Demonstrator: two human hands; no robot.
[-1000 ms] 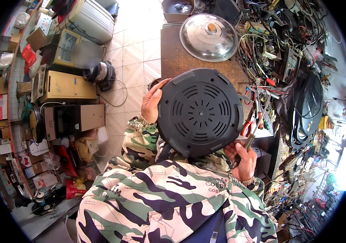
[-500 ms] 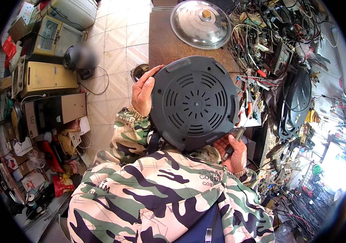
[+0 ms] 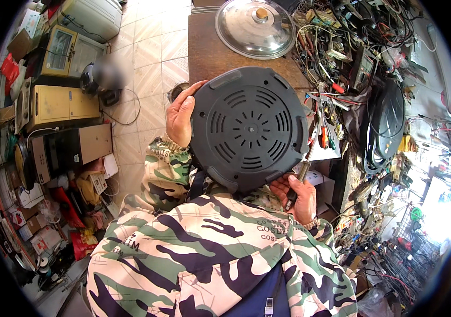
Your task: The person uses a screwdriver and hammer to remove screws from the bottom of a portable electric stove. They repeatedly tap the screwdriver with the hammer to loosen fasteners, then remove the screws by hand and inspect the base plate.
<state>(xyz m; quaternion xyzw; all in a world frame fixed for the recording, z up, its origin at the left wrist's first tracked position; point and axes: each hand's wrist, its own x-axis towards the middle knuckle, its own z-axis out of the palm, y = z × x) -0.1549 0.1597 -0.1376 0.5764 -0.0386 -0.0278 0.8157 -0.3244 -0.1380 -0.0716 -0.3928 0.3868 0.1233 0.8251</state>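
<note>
A round black appliance base [image 3: 250,128] is tilted up in front of my chest, its vented underside facing me. Slots ring its centre, and raised feet sit around the rim. My left hand [image 3: 181,116] grips its left edge, thumb on the near face and fingers partly hidden behind. At the lower right edge, my right hand [image 3: 302,198] is closed around a screwdriver [image 3: 304,170] with a dark handle, its shaft pointing up and away past the rim. The fingers of that hand also lie against the base, partly behind it.
A wooden bench [image 3: 204,47] stands ahead, with a steel lid [image 3: 246,37] on it. Tangled cables and tools [image 3: 341,58] crowd its right side, near a black oval appliance part [image 3: 386,127]. Cabinets [image 3: 64,105] line the left, beyond the tiled floor [image 3: 149,79].
Both hands and the base have shifted slightly left and up in the picture, as has the background. More of the screwdriver's shaft now shows beside the base.
</note>
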